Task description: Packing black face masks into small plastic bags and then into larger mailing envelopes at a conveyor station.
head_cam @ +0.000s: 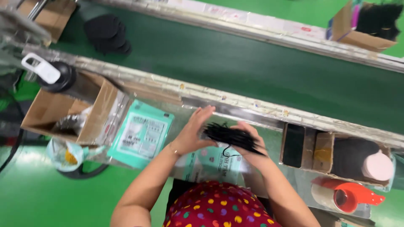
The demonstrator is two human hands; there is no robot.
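We press a black bundle of masks [230, 137] between both palms.
Blurred, it lies flat, long axis slanting left-to-right; left hand [192, 130] and right hand [251, 145] flattened against it.

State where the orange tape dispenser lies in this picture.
In the head view, the orange tape dispenser lies at the lower right, on the person's right side, just below the open cardboard box and beyond the right hand.

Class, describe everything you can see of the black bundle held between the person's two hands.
The black bundle looks like a flat stack of thin, dark pieces, blurred by motion, with fine black loops or cords trailing below it. It lies slanted, pressed between the left hand and the right hand, above a teal packet on the work surface beside the green conveyor belt. Its material cannot be told for certain.
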